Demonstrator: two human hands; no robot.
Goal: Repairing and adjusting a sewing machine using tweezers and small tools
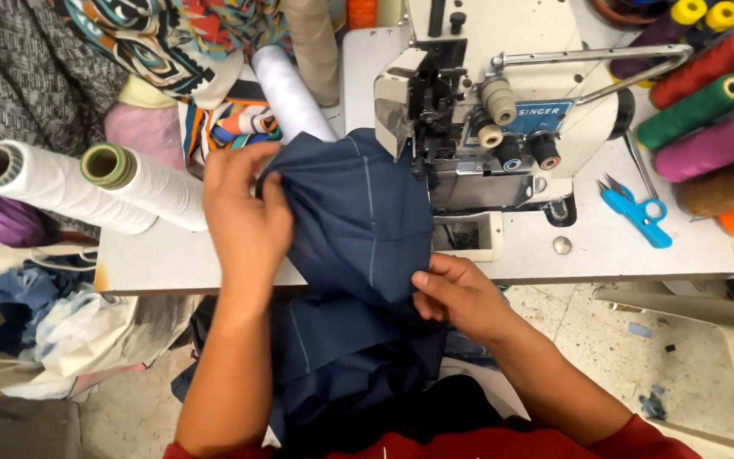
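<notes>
1. Left hand: fingers pinched on far edge of navy fabric, left of the machine's foot area.
2. Right hand: clamped on near fold of same fabric at the table edge.
3. Fabric: draped over table front, top end touching the white overlock machine, rest hanging into the lap.
4. Nearby: two white thread cones lying left of left hand; blue snips right of machine; coloured cones far right.
</notes>
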